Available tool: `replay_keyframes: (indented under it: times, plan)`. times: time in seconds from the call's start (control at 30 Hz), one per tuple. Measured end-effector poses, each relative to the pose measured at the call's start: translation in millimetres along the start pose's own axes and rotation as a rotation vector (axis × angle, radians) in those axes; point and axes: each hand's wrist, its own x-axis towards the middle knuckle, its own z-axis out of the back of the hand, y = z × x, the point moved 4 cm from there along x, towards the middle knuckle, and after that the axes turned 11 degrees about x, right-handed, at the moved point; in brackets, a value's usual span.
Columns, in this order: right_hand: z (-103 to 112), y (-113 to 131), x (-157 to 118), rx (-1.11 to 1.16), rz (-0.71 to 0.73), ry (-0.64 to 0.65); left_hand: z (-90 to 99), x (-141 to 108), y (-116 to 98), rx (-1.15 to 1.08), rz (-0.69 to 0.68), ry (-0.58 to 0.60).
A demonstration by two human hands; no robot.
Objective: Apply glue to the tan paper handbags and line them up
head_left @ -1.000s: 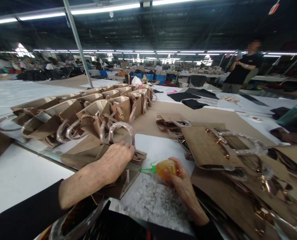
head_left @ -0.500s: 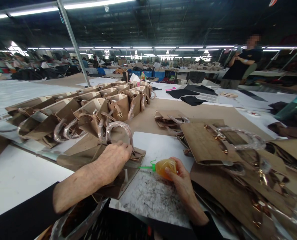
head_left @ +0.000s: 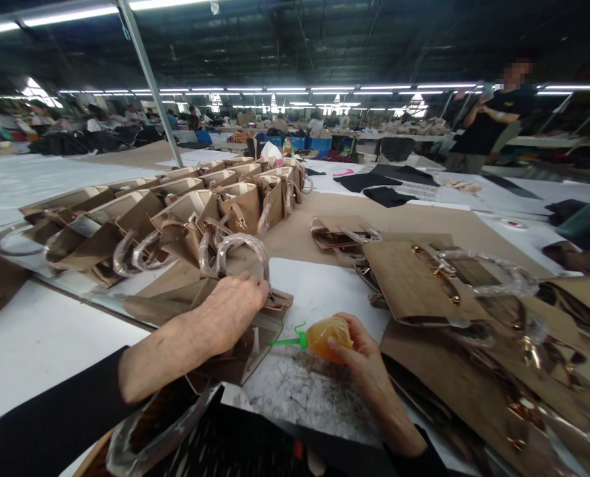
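Note:
A brown handbag [head_left: 175, 305] lies on its side in front of me, its plastic-wrapped handle [head_left: 245, 244] standing up at the far side. My left hand [head_left: 238, 298] is closed on the bag near the base of that handle; the fingertips are partly hidden. In my right hand [head_left: 357, 344] is a squeeze bottle [head_left: 327, 336] of amber liquid with a green nozzle. The bottle lies level, and its nozzle tip points left at the edge of the handbag. Whether the tip touches the bag I cannot tell.
Rows of upright brown handbags [head_left: 175, 199] stand at the back left. More bags [head_left: 418, 285] lie stacked to my right. Under the bottle is a stained white board [head_left: 304, 391]. Black fabric pieces [head_left: 389, 179] lie farther back. A person [head_left: 493, 119] stands at the far right.
The nozzle tip has shifted slightly left and down along the bag's edge. My left hand keeps its hold on the bag. The whole view has moved a little.

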Motion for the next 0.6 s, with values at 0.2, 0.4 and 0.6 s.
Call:
replay_keyframes:
  times: [0.2,0.4,0.6]
  plan:
    - [-7,1,-11,0.013,-0.009,0.028,3.4,-1,-1,0.016,-0.01,0.003]
    - [-13,7,-19,0.003,-0.033,0.077,1.1,-1,0,0.005,-0.015,-0.009]
    - [-18,7,-27,0.055,-0.088,0.139,1.0,-1,0,0.001,-0.009,-0.006]
